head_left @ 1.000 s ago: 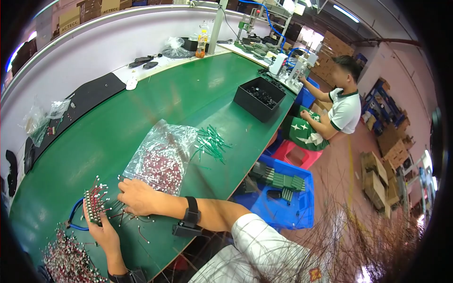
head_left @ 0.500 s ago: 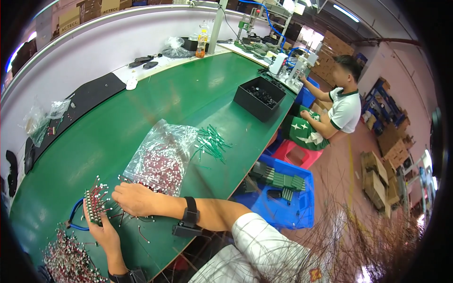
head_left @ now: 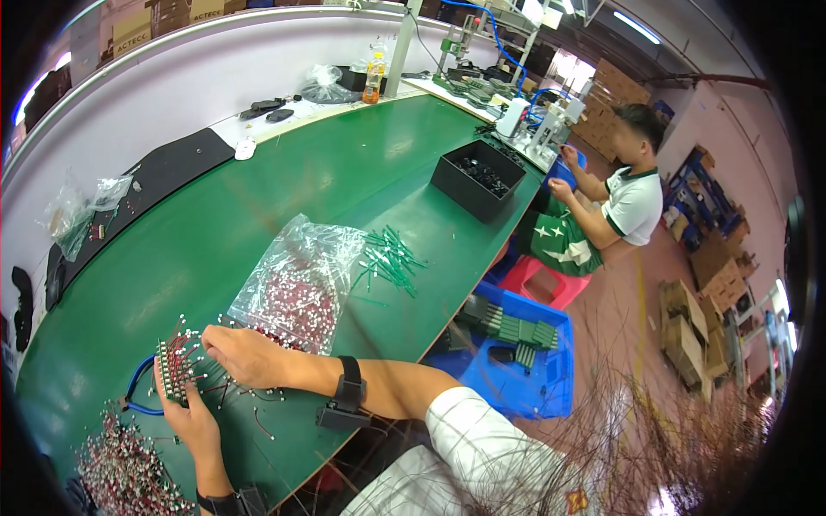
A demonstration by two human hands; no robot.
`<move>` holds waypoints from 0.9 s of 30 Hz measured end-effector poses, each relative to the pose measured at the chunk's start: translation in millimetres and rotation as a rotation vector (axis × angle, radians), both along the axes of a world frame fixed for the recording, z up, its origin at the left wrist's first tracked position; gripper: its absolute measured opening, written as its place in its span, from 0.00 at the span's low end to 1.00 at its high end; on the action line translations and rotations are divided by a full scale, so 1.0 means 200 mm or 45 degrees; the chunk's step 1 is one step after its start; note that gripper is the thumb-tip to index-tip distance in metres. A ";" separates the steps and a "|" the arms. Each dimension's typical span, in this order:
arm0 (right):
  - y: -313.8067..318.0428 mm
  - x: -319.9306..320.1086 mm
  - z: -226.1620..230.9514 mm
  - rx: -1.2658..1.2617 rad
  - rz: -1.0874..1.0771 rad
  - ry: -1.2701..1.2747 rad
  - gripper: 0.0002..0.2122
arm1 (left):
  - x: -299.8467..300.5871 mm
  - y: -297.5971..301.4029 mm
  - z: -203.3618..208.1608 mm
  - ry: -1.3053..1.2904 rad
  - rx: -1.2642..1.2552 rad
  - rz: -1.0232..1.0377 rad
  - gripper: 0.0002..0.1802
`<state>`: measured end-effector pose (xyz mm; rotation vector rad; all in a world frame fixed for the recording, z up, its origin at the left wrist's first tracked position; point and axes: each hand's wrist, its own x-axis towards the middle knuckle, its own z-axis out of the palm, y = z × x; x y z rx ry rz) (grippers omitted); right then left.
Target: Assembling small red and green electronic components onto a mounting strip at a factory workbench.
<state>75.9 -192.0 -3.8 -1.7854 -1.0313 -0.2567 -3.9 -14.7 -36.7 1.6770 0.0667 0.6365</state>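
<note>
My left hand is closed around a narrow green circuit board strip with a row of pale parts along it. Thin red wires with white ends stick out from the strip toward my right hand. Just right of those wires, my right hand has its fingers pinched together; whatever is between the fingertips is too small or hidden to make out. Loose red and dark wires lie on the green table under my right hand. Beyond it rests a clear plastic bag full of red wires with white ends.
A heap of wired pieces lies at the near left, by a blue cable loop. Green strips lie beyond the bag. A black box stands farther right. A blue bin sits beside the table; a co-worker sits beyond.
My right hand has risen slightly, its fingertips now nearer the upper wires. My left hand still holds the strip in about the same place. The co-worker's hands have shifted.
</note>
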 end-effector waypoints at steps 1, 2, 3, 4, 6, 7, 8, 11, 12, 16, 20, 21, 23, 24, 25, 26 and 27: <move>0.01 0.00 0.00 -0.001 0.002 0.000 0.04 | 0.00 0.01 -0.01 -0.019 0.005 0.010 0.31; 0.00 -0.01 0.00 0.033 0.001 0.022 0.04 | 0.01 0.00 -0.01 -0.033 0.015 0.017 0.30; 0.00 -0.01 0.00 0.066 -0.001 0.045 0.04 | 0.00 -0.01 0.00 -0.029 0.019 0.018 0.30; 0.00 -0.01 -0.01 0.070 -0.001 0.049 0.04 | 0.00 -0.01 0.02 -0.004 0.064 0.030 0.30; 0.02 -0.01 -0.02 0.109 -0.027 0.081 0.04 | -0.01 -0.01 0.02 0.017 0.104 0.040 0.30; 0.02 -0.01 -0.03 0.109 -0.029 0.082 0.04 | 0.00 0.00 0.00 0.005 0.083 0.027 0.30; 0.01 -0.01 -0.03 0.117 -0.018 0.064 0.05 | 0.00 0.00 -0.01 -0.004 0.062 0.016 0.30; 0.01 -0.01 -0.02 0.125 0.004 0.016 0.06 | -0.01 -0.01 0.01 0.022 0.005 -0.015 0.31; 0.01 -0.01 -0.01 0.123 0.016 -0.018 0.06 | 0.00 0.00 0.00 0.024 0.007 -0.016 0.31; 0.00 -0.01 0.00 0.081 -0.021 -0.058 0.06 | 0.01 0.01 -0.04 -0.065 0.050 -0.021 0.30; -0.02 -0.01 0.04 0.131 -0.116 -0.314 0.04 | 0.02 -0.01 -0.02 -0.038 0.049 -0.001 0.30; -0.02 -0.01 0.05 0.159 -0.139 -0.385 0.04 | 0.01 -0.02 0.00 -0.034 0.050 0.003 0.30; 0.01 -0.01 0.05 0.227 -0.085 -0.350 0.05 | -0.02 -0.02 0.05 0.016 0.077 -0.010 0.29; 0.05 -0.02 0.04 0.295 -0.031 -0.318 0.05 | -0.01 0.01 0.03 -0.101 0.044 -0.009 0.29; 0.06 -0.02 0.03 0.261 -0.041 -0.317 0.06 | -0.03 0.02 0.04 -0.069 0.104 0.014 0.28; 0.06 -0.03 0.02 0.232 -0.032 -0.305 0.07 | -0.04 -0.03 0.13 -0.024 0.166 0.056 0.28; 0.06 -0.02 0.02 0.256 -0.030 -0.374 0.07 | -0.04 -0.06 0.16 0.022 0.194 0.099 0.27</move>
